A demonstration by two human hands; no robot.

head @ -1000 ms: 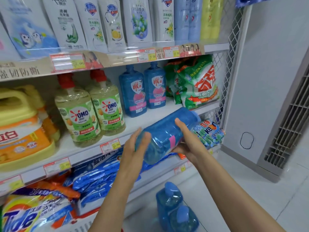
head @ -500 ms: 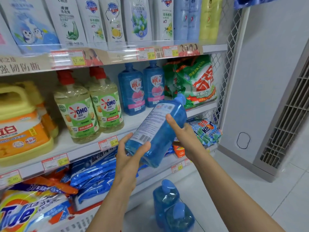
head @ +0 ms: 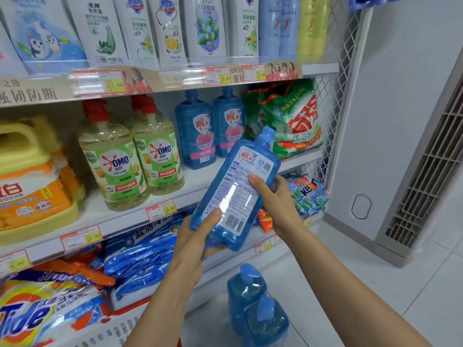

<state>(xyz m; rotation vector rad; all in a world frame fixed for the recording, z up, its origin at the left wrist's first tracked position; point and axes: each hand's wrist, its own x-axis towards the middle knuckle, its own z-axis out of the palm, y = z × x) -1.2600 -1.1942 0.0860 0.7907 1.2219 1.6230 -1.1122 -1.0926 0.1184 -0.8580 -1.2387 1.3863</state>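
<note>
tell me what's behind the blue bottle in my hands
Behind the blue bottle stand two matching bottles and a green detergent bag on the middle shelf. The shelf edge and goods directly behind it are covered.

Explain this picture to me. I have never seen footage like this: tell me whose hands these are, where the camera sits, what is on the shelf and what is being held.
There is no machine here. These are a person's two bare hands, filmed by one wide-angle camera worn on the head and looking forward and down, so the arms enter from the bottom. The left hand grips the base of a blue bottle. The right hand holds its side, thumb on the back label, which faces the camera. The bottle is tilted, with its cap pointing up and to the right. The middle shelf holds two matching blue bottles, two OMO bottles, a green detergent bag and a yellow jug. Two blue pump bottles stand on the floor.
</note>
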